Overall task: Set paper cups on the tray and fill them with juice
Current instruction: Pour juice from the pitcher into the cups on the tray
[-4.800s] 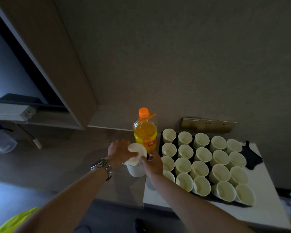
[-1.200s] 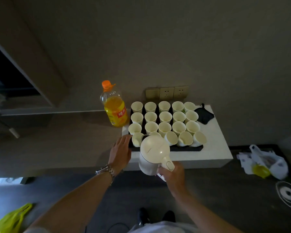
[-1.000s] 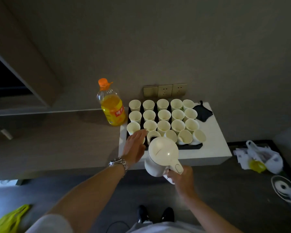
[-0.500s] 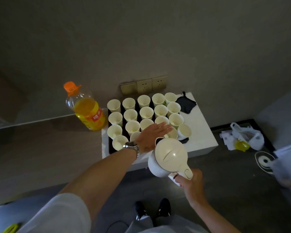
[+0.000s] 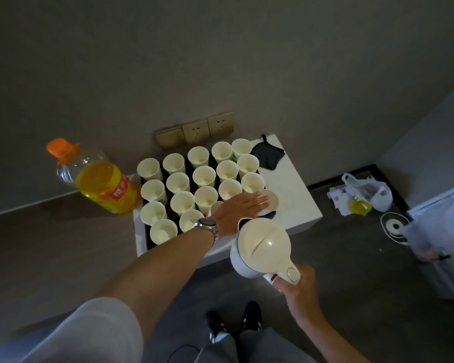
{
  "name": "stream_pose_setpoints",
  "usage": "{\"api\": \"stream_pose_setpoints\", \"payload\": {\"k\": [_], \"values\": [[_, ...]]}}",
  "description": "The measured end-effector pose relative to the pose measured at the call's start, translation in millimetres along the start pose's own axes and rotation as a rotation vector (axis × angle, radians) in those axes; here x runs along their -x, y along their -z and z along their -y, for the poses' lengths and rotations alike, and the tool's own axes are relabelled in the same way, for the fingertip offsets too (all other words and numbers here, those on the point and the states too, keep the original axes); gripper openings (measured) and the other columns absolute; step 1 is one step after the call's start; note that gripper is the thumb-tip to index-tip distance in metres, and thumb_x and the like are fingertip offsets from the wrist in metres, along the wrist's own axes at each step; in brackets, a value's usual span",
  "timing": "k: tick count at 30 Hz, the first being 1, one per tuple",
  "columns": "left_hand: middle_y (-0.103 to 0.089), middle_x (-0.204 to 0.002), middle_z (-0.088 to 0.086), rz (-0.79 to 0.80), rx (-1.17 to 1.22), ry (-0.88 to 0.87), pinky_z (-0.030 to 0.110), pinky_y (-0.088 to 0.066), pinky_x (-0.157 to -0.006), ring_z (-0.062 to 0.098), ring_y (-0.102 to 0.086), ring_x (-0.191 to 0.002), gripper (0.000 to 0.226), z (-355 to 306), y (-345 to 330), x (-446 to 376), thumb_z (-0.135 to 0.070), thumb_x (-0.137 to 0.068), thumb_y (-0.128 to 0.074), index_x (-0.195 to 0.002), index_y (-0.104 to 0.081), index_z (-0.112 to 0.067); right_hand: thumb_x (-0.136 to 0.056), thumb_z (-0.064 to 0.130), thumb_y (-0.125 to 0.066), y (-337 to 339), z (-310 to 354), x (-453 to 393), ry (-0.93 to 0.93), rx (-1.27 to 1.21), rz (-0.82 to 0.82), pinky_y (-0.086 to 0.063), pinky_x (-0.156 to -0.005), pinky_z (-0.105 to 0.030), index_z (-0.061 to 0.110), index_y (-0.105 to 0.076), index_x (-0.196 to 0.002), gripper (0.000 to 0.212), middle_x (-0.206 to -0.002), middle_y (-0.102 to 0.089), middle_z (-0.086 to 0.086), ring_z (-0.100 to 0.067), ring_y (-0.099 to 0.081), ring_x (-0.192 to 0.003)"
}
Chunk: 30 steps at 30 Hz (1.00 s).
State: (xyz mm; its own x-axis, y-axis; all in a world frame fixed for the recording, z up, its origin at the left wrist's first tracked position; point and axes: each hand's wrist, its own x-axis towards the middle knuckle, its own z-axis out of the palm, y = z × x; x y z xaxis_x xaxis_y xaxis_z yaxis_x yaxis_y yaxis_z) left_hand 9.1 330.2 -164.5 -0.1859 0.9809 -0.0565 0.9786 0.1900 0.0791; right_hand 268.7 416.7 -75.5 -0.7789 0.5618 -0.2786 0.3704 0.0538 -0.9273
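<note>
Several white paper cups (image 5: 204, 176) stand in rows on a dark tray (image 5: 145, 238) on a white table (image 5: 296, 203). My left hand (image 5: 240, 209), fingers straight, reaches across the front row to the cup at the tray's front right corner (image 5: 272, 200) and covers part of it. My right hand (image 5: 298, 286) grips the handle of a lidded white kettle (image 5: 262, 247), held in the air just in front of the table edge. An orange-capped juice bottle (image 5: 102, 182) stands left of the tray.
A black cloth (image 5: 269, 155) lies at the table's back right. Wall sockets (image 5: 197, 129) sit behind the cups. On the floor to the right are a white plastic bag (image 5: 364, 191), a round white base (image 5: 395, 226) and a pale cabinet (image 5: 446, 231). My shoes (image 5: 233, 320) show below.
My left hand has slid from the tray's front left across the front row to its right corner. The kettle has moved right with my right hand, and the view has swung rightward.
</note>
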Motion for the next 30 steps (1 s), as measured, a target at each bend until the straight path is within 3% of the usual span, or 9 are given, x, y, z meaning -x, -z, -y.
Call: {"api": "stream_pose_setpoints", "payload": {"k": [5,7,9,12,14,18,20,24,30], "values": [[-0.017,-0.17,0.0,-0.068,0.07,0.066,0.047,-0.025,-0.125,0.022,-0.012,-0.158,0.075,-1,-10,17,-0.025,-0.096,-0.067,-0.16,-0.029,-0.021,-0.074,-0.005,-0.083,1,0,-3,-0.036,-0.005,-0.024,-0.057,-0.059,-0.047,0.017,-0.063,-0.067,0.03,-0.063,-0.066,-0.003,-0.037,-0.066,-0.067],[-0.015,-0.171,0.0,-0.059,0.037,0.103,0.047,-0.026,-0.124,0.022,-0.011,-0.158,0.071,0,-11,22,-0.026,-0.1,-0.061,-0.161,-0.026,-0.023,-0.074,-0.005,-0.083,1,-1,-4,-0.04,-0.008,-0.018,-0.056,-0.059,-0.042,0.017,-0.061,-0.068,0.032,-0.065,-0.064,-0.002,-0.041,-0.064,-0.068],[-0.012,-0.171,0.001,-0.052,0.009,0.12,0.047,-0.024,-0.125,0.022,-0.009,-0.158,0.068,1,-12,27,-0.029,-0.103,-0.056,-0.162,-0.023,-0.023,-0.075,-0.007,-0.082,0,-2,-6,-0.052,-0.019,-0.023,-0.057,-0.061,-0.037,0.021,-0.06,-0.075,0.035,-0.075,-0.066,0.0,-0.032,-0.067,-0.074],[-0.01,-0.171,0.001,-0.059,0.017,0.135,0.047,-0.024,-0.125,0.021,-0.007,-0.158,0.072,0,-10,30,-0.032,-0.102,-0.058,-0.163,-0.021,-0.023,-0.069,0.011,-0.087,-1,-8,-8,-0.062,-0.006,-0.009,-0.059,-0.058,-0.029,0.017,-0.066,-0.083,0.025,-0.079,-0.071,-0.001,-0.028,-0.071,-0.08],[-0.011,-0.171,0.001,-0.075,0.043,0.154,0.046,-0.023,-0.126,0.021,-0.008,-0.158,0.071,-1,-9,34,-0.034,-0.102,-0.055,-0.163,-0.02,-0.024,-0.07,0.013,-0.086,-1,-13,-9,-0.069,0.022,-0.01,-0.058,-0.056,-0.026,0.012,-0.069,-0.086,0.023,-0.08,-0.072,-0.003,-0.027,-0.073,-0.08],[-0.009,-0.172,0.001,-0.111,0.065,0.339,0.044,-0.013,-0.128,0.021,-0.006,-0.158,0.066,-7,1,55,-0.041,-0.101,-0.013,-0.164,-0.014,-0.019,-0.073,0.008,-0.085,-3,-15,-9,-0.039,0.059,0.001,-0.061,-0.058,-0.037,0.013,-0.068,-0.08,0.019,-0.076,-0.071,-0.005,-0.027,-0.072,-0.075],[-0.014,-0.171,0.004,-0.167,0.055,0.452,0.047,-0.022,-0.126,0.023,-0.012,-0.158,0.064,-10,0,69,-0.04,-0.105,-0.019,-0.163,-0.017,-0.015,-0.074,0.002,-0.084,-6,-14,-8,-0.034,0.059,0.001,-0.061,-0.057,-0.039,0.012,-0.068,-0.078,0.019,-0.074,-0.071,-0.005,-0.028,-0.071,-0.073],[-0.012,-0.171,0.002,-0.188,0.054,0.626,0.045,-0.025,-0.125,0.02,-0.012,-0.158,0.067,-13,-10,96,-0.041,-0.107,-0.041,-0.163,-0.015,-0.016,-0.071,0.005,-0.084,-13,-8,-5,-0.002,0.049,0.016,-0.054,-0.049,-0.025,0.009,-0.067,-0.073,0.018,-0.065,-0.068,-0.005,-0.025,-0.069,-0.065],[-0.01,-0.171,0.003,-0.099,0.097,0.78,0.042,-0.019,-0.127,0.022,-0.011,-0.158,0.065,-21,-13,115,-0.044,-0.108,-0.029,-0.163,-0.013,-0.014,-0.075,-0.01,-0.079,-23,-1,3,0.007,0.048,0.057,-0.055,-0.052,-0.031,0.013,-0.063,-0.069,0.028,-0.065,-0.066,-0.003,-0.026,-0.067,-0.065]]}}
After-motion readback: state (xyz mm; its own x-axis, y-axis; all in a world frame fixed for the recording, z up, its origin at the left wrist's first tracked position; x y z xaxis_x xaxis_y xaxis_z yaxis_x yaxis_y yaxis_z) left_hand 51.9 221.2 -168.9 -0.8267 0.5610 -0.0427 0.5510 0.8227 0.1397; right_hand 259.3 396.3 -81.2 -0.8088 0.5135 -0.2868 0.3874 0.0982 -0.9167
